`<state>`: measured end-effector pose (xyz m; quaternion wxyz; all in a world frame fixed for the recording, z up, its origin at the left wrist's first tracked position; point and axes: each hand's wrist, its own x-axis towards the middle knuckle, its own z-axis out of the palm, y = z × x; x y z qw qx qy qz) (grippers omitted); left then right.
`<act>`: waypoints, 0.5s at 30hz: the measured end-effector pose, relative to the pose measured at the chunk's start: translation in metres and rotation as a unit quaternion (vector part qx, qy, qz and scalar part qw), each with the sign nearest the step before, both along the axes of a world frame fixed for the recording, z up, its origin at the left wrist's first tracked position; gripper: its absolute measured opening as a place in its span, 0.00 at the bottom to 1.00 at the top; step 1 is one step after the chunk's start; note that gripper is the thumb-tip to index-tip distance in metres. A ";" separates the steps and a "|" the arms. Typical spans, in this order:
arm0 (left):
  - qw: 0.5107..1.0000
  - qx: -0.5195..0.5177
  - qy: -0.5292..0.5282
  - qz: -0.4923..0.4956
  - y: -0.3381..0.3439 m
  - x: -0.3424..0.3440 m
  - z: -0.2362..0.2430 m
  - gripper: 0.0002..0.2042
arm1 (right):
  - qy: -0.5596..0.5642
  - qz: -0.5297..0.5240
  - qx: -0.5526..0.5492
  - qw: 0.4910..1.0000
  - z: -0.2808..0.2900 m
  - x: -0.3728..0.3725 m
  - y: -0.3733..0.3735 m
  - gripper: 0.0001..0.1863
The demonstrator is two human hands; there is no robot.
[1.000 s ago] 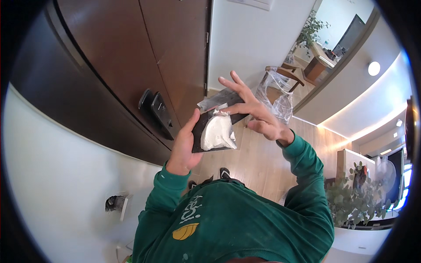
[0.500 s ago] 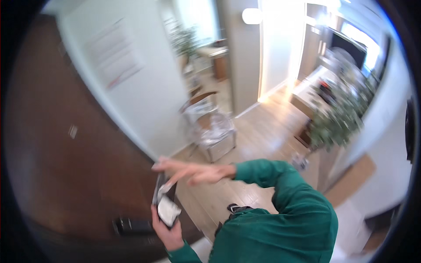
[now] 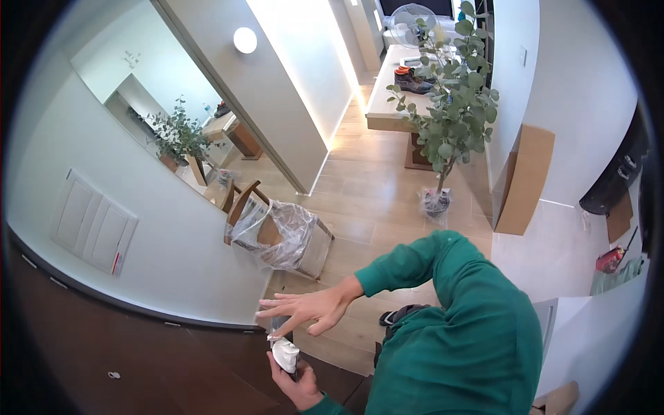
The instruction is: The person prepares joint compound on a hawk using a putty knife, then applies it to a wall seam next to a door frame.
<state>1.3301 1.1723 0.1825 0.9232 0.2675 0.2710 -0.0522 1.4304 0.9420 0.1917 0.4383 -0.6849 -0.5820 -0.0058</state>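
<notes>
My left hand [image 3: 299, 389] is wrapped round a small dark-sided object with a white, crumpled top [image 3: 285, 354]; it could be a tissue or wipes pack, but its kind is not plain. Just above it hovers my right hand [image 3: 315, 306], palm down, fingers stretched and spread, holding nothing. One of its fingertips is close to the white top; I cannot tell whether they touch. Behind the right hand a greyish part [image 3: 280, 324] shows, partly hidden. Both arms wear green sleeves. At lower left is a dark brown door [image 3: 173, 366] with a small metal fitting [image 3: 114, 375].
A wooden chair draped in clear plastic [image 3: 280, 232] stands by the wall. Beyond are a potted plant [image 3: 449, 131], a table [image 3: 387, 97] bearing dark shoes [image 3: 413, 81], and a fan [image 3: 413, 24]. A cardboard panel [image 3: 527, 183] leans at right. A mirror [image 3: 159, 117] hangs at left.
The view has turned and steadied, so the chair and plant sit farther left in it. My right hand stays spread over the object, which my left hand still holds.
</notes>
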 end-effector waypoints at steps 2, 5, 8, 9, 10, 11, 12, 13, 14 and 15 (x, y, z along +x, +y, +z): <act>1.000 -0.021 0.004 -0.015 -0.009 0.015 0.004 0.13 | 0.013 -0.012 0.002 1.000 -0.006 0.007 -0.017 0.38; 0.999 -0.022 0.017 -0.034 -0.020 0.034 0.011 0.12 | -0.028 -0.038 -0.014 0.999 -0.005 0.020 -0.040 0.37; 0.999 -0.005 0.020 -0.041 -0.019 0.059 0.003 0.12 | -0.065 -0.072 -0.023 0.995 0.009 0.039 -0.057 0.34; 0.999 0.002 0.019 -0.040 -0.016 0.066 -0.003 0.12 | -0.072 -0.082 -0.021 0.994 0.017 0.048 -0.059 0.33; 0.997 -0.004 -0.029 -0.068 -0.014 0.071 -0.009 0.14 | -0.106 -0.105 -0.042 0.988 0.032 0.055 -0.061 0.36; 0.998 0.005 -0.028 -0.063 -0.021 0.073 0.000 0.14 | -0.153 -0.125 -0.069 0.978 0.041 0.064 -0.059 0.37; 0.998 0.014 -0.026 -0.056 -0.030 0.080 0.010 0.15 | -0.200 -0.140 -0.095 0.965 0.049 0.074 -0.054 0.39; 0.998 0.022 -0.018 -0.051 -0.045 0.086 0.023 0.15 | -0.241 -0.155 -0.120 0.950 0.059 0.078 -0.055 0.41; 0.997 0.038 -0.036 -0.058 -0.060 0.095 0.025 0.14 | -0.254 -0.167 -0.130 0.944 0.069 0.081 -0.061 0.40; 0.995 0.059 -0.052 -0.067 -0.069 0.105 0.024 0.13 | -0.265 -0.180 -0.136 0.938 0.078 0.083 -0.067 0.40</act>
